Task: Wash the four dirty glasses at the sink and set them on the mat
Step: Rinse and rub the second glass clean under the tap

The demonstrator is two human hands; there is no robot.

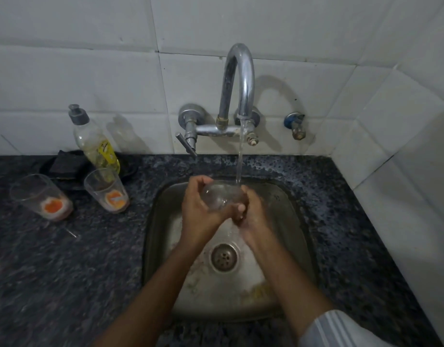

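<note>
Over the steel sink [163,221], both my hands hold one clear glass [219,196] under the running water from the tap [241,78]. My left hand [198,204] grips the glass from the left, fingers curled over its top. From the right, my right hand [251,211] wraps its fingers round the glass. Two dirty glasses with orange residue at the bottom stand on the dark counter to the left: one at the far left [41,196] and one nearer the sink [107,190].
A dish soap bottle [96,144] leans by the wall behind the glasses, beside a dark scrub pad on a black dish [68,164]. A small second tap [296,125] sticks out of the tiled wall. A tiled side wall closes the right.
</note>
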